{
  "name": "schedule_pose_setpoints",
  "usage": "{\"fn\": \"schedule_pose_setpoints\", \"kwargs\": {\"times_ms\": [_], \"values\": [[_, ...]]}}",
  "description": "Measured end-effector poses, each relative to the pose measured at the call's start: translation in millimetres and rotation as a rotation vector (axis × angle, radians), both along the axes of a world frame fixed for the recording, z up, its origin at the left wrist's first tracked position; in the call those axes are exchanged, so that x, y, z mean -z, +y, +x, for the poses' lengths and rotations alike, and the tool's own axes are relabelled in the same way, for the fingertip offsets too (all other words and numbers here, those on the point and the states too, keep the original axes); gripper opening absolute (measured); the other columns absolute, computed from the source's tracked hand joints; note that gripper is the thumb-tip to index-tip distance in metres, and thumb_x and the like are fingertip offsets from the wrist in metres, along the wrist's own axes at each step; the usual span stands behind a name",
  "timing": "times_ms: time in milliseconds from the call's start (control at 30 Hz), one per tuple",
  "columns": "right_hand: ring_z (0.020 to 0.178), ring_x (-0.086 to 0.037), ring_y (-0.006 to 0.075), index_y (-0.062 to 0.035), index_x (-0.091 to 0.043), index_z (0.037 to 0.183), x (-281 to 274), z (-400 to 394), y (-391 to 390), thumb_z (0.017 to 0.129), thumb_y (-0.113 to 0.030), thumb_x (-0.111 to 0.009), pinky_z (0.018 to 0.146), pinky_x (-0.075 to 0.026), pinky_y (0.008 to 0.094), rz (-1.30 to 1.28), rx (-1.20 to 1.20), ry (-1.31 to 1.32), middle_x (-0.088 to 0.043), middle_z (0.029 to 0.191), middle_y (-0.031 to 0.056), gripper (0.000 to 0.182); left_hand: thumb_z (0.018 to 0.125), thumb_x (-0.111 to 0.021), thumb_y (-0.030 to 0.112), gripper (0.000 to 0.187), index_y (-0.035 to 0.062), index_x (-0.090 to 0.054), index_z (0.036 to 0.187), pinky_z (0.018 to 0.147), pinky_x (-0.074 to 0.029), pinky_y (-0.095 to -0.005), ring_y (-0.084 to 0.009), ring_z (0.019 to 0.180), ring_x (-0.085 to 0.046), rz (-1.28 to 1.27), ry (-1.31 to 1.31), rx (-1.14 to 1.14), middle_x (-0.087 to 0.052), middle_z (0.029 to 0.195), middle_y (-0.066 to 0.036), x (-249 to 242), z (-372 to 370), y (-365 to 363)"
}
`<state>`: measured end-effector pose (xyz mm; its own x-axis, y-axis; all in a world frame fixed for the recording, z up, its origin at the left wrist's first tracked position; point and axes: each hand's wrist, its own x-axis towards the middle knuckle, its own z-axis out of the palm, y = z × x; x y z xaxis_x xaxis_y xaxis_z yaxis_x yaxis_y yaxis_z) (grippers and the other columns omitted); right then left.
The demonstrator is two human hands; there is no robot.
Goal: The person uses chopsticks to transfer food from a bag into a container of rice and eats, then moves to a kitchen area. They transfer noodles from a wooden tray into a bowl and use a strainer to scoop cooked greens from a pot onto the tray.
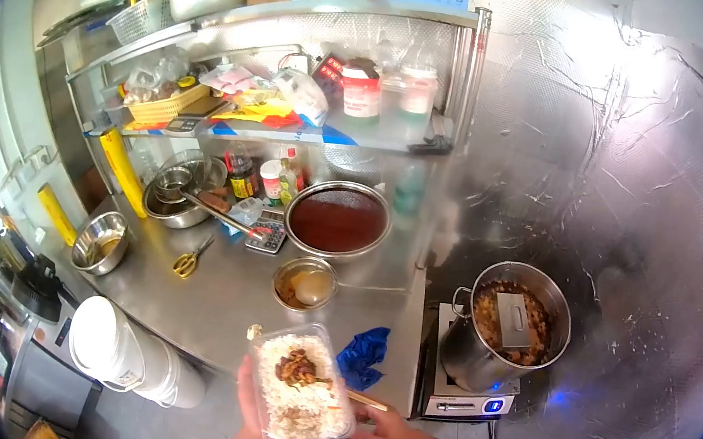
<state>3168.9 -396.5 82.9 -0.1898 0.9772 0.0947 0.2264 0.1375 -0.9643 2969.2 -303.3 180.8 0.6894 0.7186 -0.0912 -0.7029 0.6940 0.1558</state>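
A clear plastic takeaway box of white rice, topped with a brown chopped food, is held close to my body. My left hand is closed around the box's left side, its fingers partly hidden beneath. At the right side, my right hand grips a pair of wooden chopsticks, whose tips point toward the rice. The hand is right beside the box's edge. A crumpled blue plastic bag lies on the counter just beyond the box.
On the steel counter stand a bowl of dark red liquid, a smaller bowl and scissors. A large pot sits on a lit-display cooker at right. White buckets stand at left; loaded shelves rise behind.
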Motion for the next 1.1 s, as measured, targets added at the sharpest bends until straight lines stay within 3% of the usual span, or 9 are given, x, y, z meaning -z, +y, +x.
{"fn": "schedule_pose_setpoints", "kwargs": {"times_ms": [33, 67, 133, 167, 233, 400, 633, 867, 1100], "values": [[0.094, -0.063, 0.0182, 0.0024, -0.05, 0.13, -3, 13, 0, 0.091, -0.029, -0.065, 0.084, -0.05, 0.0327, -0.049, -0.18, -0.231, -0.063, 0.105, 0.0118, 0.052, 0.084, -0.039, 0.07, 0.083, 0.0059, -0.042, 0.138, 0.098, -0.042, -0.057, -0.0427, 0.117, -0.051, 0.038, 0.027, -0.03, -0.05, 0.132, -0.021, -1, -5, 3], [0.093, -0.064, 0.0197, 0.0013, -0.05, 0.131, -48, 13, -4, 0.086, -0.028, -0.071, 0.082, -0.051, 0.0342, -0.037, -0.006, -0.112, -0.063, 0.104, 0.0129, 0.057, 0.084, -0.04, 0.069, 0.082, 0.0064, -0.043, 0.137, 0.097, -0.042, -0.0577, -0.0434, 0.116, -0.052, 0.072, 0.055, -0.061, -0.051, 0.131, -0.021, 0, -11, 5], [0.091, -0.064, 0.0182, 0.0001, -0.053, 0.128, -73, 52, 2, 0.084, -0.02, -0.074, 0.08, -0.051, 0.0331, 0.09, 0.178, -0.348, -0.064, 0.103, 0.0117, 0.052, 0.085, -0.041, 0.068, 0.08, 0.0078, -0.044, 0.137, 0.092, -0.045, -0.0591, -0.0452, 0.112, -0.053, 0.2, 0.093, -0.109, -0.053, 0.129, -0.02, 6, -26, 10], [0.082, -0.063, 0.0148, -0.003, -0.058, 0.123, -111, 57, 2, 0.078, -0.014, -0.076, 0.079, -0.049, 0.0331, 0.343, 0.355, -0.094, -0.066, 0.09, 0.0089, 0.05, 0.085, -0.041, 0.067, 0.078, 0.0076, -0.045, 0.136, 0.088, -0.047, -0.0605, -0.0468, 0.108, -0.055, 0.102, 0.118, -0.193, -0.055, 0.127, -0.019, 4, -28, 13], [0.075, -0.063, 0.0147, -0.0008, -0.058, 0.123, -198, 77, -9, 0.067, -0.009, -0.084, 0.068, -0.051, 0.0274, 0.772, 0.388, -0.357, -0.062, 0.104, 0.0098, 0.062, 0.086, -0.04, 0.066, 0.076, 0.0082, -0.046, 0.135, 0.085, -0.048, -0.062, -0.0482, 0.105, -0.056, 0.144, 0.054, -0.204, -0.056, 0.126, -0.018, 8, -39, 20], [0.073, -0.062, 0.0153, -0.0001, -0.057, 0.122, -317, 101, -21, 0.069, -0.009, -0.082, 0.066, -0.051, 0.0279, 0.957, 0.44, -0.876, -0.062, 0.102, 0.0099, 0.059, 0.085, -0.042, 0.071, 0.076, 0.0172, -0.046, 0.138, 0.084, -0.049, -0.0579, -0.0448, 0.108, -0.057, 0.294, 0.164, -0.239, -0.055, 0.129, -0.018, 25, -71, 33], [0.071, -0.062, 0.0162, 0.0009, -0.057, 0.122, -331, 113, -6, 0.071, -0.01, -0.079, 0.064, -0.05, 0.0285, 0.738, 0.436, -1.049, -0.061, 0.099, 0.0099, 0.056, 0.083, -0.041, 0.073, 0.079, 0.0155, -0.046, 0.138, 0.087, -0.048, -0.0603, -0.045, 0.11, -0.056, 0.25, 0.041, -0.28, -0.057, 0.126, -0.021, 13, -88, 33], [0.07, -0.061, 0.017, 0.0019, -0.057, 0.121, -303, 149, -39, 0.073, -0.011, -0.076, 0.062, -0.05, 0.0291, 0.77, 0.528, -0.94, -0.061, 0.096, 0.01, 0.053, 0.085, -0.048, 0.067, 0.063, 0.0173, -0.059, 0.123, 0.08, -0.053, -0.051, -0.0365, 0.093, -0.063, -0.055, 0.213, -0.793, -0.064, 0.112, -0.013, 3, -72, 40], [0.068, -0.061, 0.0178, 0.0029, -0.056, 0.121, -310, 177, -68, 0.076, -0.011, -0.074, 0.06, -0.049, 0.0298, 0.723, 0.631, -0.767, -0.06, 0.093, 0.0101, 0.05, 0.084, -0.049, 0.068, 0.069, 0.0146, -0.056, 0.127, 0.083, -0.051, -0.0508, -0.0363, 0.101, -0.058, 0.081, 0.018, -0.395, -0.059, 0.118, -0.017, 2, -69, 48]]}}
